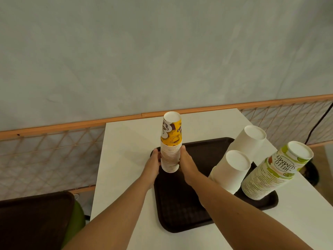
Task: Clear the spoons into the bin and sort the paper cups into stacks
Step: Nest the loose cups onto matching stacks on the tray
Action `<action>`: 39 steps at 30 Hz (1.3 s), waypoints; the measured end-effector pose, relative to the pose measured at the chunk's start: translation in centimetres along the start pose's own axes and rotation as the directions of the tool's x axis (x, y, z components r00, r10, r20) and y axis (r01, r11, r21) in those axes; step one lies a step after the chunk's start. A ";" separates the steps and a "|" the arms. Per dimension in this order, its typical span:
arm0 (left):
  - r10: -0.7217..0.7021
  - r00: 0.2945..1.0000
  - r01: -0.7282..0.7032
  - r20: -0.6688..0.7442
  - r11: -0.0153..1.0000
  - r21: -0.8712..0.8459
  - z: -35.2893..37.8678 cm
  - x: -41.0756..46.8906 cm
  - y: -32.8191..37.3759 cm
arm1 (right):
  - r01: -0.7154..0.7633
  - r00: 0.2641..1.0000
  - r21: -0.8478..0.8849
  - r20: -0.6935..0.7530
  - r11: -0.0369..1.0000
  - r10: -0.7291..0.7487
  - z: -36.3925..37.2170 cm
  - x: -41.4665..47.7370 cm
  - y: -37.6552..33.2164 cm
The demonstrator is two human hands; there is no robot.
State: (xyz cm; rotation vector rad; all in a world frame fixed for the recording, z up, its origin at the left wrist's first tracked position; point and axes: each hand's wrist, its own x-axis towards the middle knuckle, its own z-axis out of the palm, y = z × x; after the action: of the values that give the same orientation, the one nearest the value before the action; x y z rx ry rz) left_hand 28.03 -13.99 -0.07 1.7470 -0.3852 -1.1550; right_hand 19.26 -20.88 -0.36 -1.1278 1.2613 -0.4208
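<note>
A tall stack of upturned yellow-patterned cups [171, 147] stands mid-frame at the far-left corner of a dark tray [180, 201]. The left hand [153, 162] and right hand [187, 163] clasp its lower part from either side, forearms stretched forward. Three more cup stacks [234, 168] occupy the tray's right on the white bench [122, 159].

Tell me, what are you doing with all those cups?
A person is sorting paper cups into stacks. Both hands, the left hand and the right hand, hold the sides of a tall yellow-topped stack standing upside down on a dark tray. On the right of the tray stand two white stacks and a lime-patterned "Hello Summer" stack. No spoons or bin are in view.
</note>
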 end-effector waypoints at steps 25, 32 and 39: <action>0.054 0.987 -0.050 -0.151 0.998 0.032 7.4 -8.2 -5.8 | 0.082 0.921 -0.578 0.356 0.812 0.160 -14.4 -9.5 8.6; -0.071 0.990 0.070 -0.122 0.998 -0.012 12.1 -10.0 -6.4 | 0.162 0.965 -0.557 0.261 0.815 -0.014 -18.3 -9.2 8.5; -0.039 0.989 0.023 -0.145 0.994 -0.108 14.7 -11.0 -6.5 | 0.227 0.946 -0.477 0.317 0.849 -0.075 -17.8 -8.8 8.1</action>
State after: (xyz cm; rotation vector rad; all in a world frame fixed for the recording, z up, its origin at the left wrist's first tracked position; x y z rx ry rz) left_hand 8.80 -11.33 -0.93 1.7373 -0.2044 -1.0421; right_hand -2.03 -18.06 -0.66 -1.6835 1.0492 -0.0225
